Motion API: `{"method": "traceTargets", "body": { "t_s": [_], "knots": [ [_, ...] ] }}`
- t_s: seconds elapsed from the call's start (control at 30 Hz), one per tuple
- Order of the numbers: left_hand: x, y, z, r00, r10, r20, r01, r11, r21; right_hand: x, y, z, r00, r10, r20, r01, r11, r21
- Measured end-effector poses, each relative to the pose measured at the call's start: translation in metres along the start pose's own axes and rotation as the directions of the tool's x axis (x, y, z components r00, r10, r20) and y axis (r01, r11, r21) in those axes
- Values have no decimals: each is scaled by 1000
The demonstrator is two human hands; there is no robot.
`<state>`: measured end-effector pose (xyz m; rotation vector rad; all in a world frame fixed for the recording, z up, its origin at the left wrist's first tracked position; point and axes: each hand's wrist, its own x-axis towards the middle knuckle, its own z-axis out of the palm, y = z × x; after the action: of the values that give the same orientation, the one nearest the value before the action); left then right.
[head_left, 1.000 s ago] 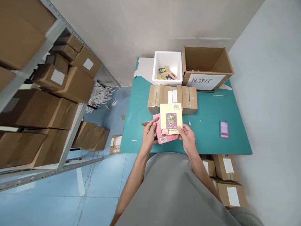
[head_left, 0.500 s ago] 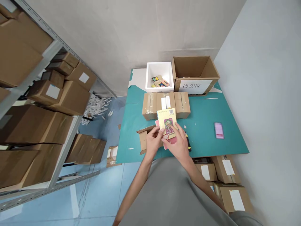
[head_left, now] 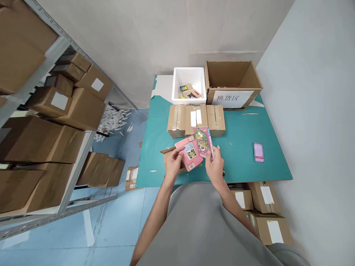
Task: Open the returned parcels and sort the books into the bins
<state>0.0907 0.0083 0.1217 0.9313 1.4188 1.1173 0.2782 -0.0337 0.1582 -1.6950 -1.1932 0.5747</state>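
Note:
My left hand (head_left: 172,165) grips a flat pink box (head_left: 190,152) with a picture label, holding it by its left edge. My right hand (head_left: 215,166) holds a second flat box (head_left: 203,141) with a colourful printed face, tilted up beside the pink one. Both boxes hang just above the near edge of the teal table (head_left: 244,147). A small open cardboard box (head_left: 166,153) lies on the table under my left hand.
Several sealed cardboard boxes (head_left: 196,119) stand in a row mid-table. Behind them are a white foam box (head_left: 189,84) holding toys and a large open carton (head_left: 233,84) with a label. Metal shelving (head_left: 47,122) full of cartons stands left. More boxes (head_left: 260,207) sit below the table, right.
The two boxes, earlier stacked with the yellow back facing me, are now apart: my right hand has turned one to its colourful face, and my left holds the pink one.

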Motion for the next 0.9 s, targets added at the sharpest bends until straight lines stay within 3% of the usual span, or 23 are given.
{"method": "traceTargets", "body": {
  "t_s": [0.17,0.23,0.3,0.37,0.4,0.5,0.6,0.73,0.83,0.9],
  "knots": [
    [23,-23,-21,984,-178,-4,176,967,187,5,-7,-8,999,41,2,-41,980,193],
    [21,-19,-22,989,-143,-40,148,939,311,7,-10,-8,994,69,81,-92,945,314],
    [14,-8,-20,995,-4,-104,44,922,384,8,-12,-6,979,105,177,-171,896,409],
    [4,8,-15,994,83,-72,-59,954,293,9,-14,-5,957,144,251,-249,850,465],
    [-1,16,-12,997,71,0,-70,980,184,9,-14,-4,949,157,274,-278,829,486],
    [-15,36,1,968,-33,247,56,995,-84,9,-15,-2,937,166,308,-313,789,528],
    [-22,45,14,966,-72,247,108,984,-138,9,-13,1,936,153,316,-304,801,515],
    [-26,50,21,986,-17,165,42,988,-150,8,-9,1,984,73,160,-133,905,405],
    [-29,57,16,977,170,129,-170,985,-7,7,-14,-9,994,-107,-26,110,985,130],
    [-30,63,10,925,341,167,-368,914,169,6,-19,-19,969,-245,-23,242,966,-94]
  ]
}}
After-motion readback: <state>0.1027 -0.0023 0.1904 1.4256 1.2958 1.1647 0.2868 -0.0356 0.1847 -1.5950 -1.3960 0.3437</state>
